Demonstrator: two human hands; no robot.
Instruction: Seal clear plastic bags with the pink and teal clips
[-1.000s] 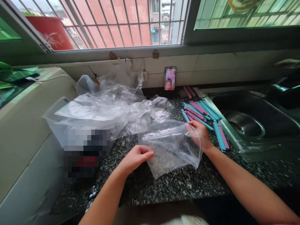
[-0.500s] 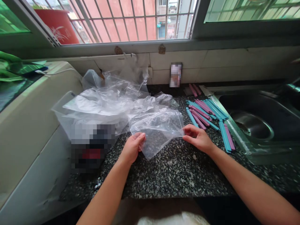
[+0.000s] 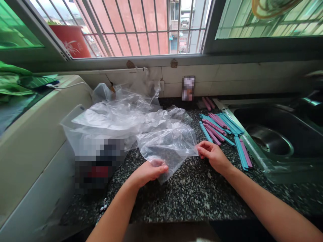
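Observation:
A clear plastic bag (image 3: 171, 144) is stretched between my two hands above the speckled dark counter (image 3: 186, 195). My left hand (image 3: 151, 172) grips its near left edge, thumb on top and the fingers behind the film. At the bag's right corner, my right hand (image 3: 210, 153) pinches the plastic between thumb and fingertips. Behind the held bag lies a heap of crumpled clear bags (image 3: 113, 114). Several blue and pink plastic strips, perhaps bag clips (image 3: 219, 127), lie in a pile just beyond my right hand.
A metal sink (image 3: 267, 134) is set into the counter on the right. A blurred-out object (image 3: 98, 164) lies at the left, beside a pale raised ledge (image 3: 50, 117). Another blurred upright object (image 3: 188, 88) leans on the tiled wall below the barred window.
My left hand has shifted right along the bag's edge, its thumb now pointing right. My right hand stays at the corner, with its pinch closer. The camera view has tilted up slightly.

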